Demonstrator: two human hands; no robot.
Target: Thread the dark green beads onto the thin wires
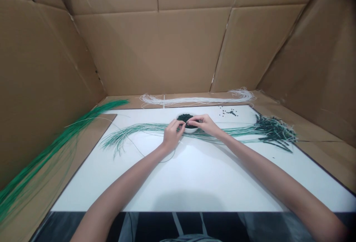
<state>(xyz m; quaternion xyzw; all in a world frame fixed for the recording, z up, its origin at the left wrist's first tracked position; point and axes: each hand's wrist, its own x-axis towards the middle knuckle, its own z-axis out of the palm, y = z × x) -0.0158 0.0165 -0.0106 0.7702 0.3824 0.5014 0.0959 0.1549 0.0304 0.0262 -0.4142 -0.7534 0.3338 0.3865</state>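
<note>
My left hand [172,132] pinches a thin wire [129,140] at the near side of a small white bowl [191,130]. The wire loops out below that hand and curves away to the left, over the green strands. Small dark beads [184,117] fill the bowl. Over its right side, my right hand [203,123] is closed, thumb and fingertips pressed together close to the left fingertips. What the right fingers hold is too small to make out. Behind and beneath the bowl runs a bundle of green wires [141,127], its right ends carrying dark beaded lengths [275,130].
A bundle of white wires [191,100] lies along the back. Loose dark beads [229,112] are scattered on the white board [189,175] at back right. Long green strands [55,145] hang over the left side. Cardboard walls [155,49] enclose the back and sides.
</note>
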